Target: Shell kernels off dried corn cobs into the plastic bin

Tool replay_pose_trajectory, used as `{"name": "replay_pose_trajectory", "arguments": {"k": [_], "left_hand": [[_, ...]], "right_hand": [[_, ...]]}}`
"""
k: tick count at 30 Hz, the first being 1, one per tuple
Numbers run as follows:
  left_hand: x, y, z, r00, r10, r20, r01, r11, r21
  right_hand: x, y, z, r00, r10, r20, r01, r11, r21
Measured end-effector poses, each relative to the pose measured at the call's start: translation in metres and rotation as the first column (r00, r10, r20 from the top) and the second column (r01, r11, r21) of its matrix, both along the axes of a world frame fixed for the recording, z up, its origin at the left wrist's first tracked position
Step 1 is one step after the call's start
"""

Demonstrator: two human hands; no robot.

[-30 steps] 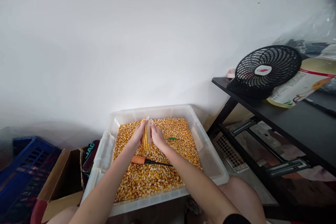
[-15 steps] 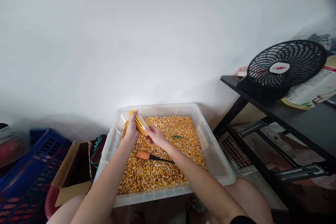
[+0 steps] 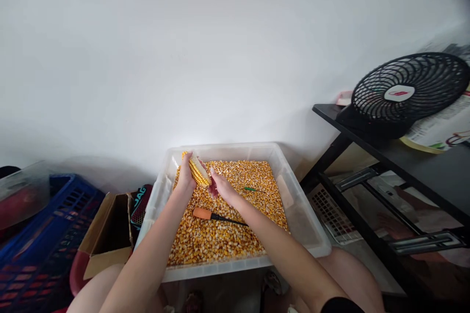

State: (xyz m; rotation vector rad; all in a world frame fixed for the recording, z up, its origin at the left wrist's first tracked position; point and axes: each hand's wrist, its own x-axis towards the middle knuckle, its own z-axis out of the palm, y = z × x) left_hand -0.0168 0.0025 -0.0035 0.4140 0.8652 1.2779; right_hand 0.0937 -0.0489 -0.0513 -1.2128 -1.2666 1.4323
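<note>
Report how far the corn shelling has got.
Done: the bin holds a deep layer of loose kernels. In hand: the left hand grips a cob over the bin, with the right hand at its lower end; part of the cob looks bare. Left: rows of kernels remain on it. An orange-handled tool lies unused on the kernels.

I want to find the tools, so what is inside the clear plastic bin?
The clear plastic bin holds loose corn kernels; on them lie an orange-handled tool and a small green-handled tool. Anything buried beneath the kernels is hidden.
</note>
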Motion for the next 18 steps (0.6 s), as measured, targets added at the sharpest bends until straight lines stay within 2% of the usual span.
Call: {"name": "replay_pose_trajectory", "arguments": {"k": [10, 18], "left_hand": [[0.002, -0.001, -0.001, 1.0, -0.011, -0.003, 0.011, 0.999, 0.034], [0.0, 0.0, 0.0, 0.999, 0.038, 0.003, -0.038, 0.998, 0.048]], "right_hand": [[-0.007, -0.008, 0.007, 0.99, -0.005, -0.14, -0.011, 0.993, -0.116], [-0.004, -0.009, 0.011, 0.986, 0.062, -0.157, -0.076, 0.994, -0.084]]}}
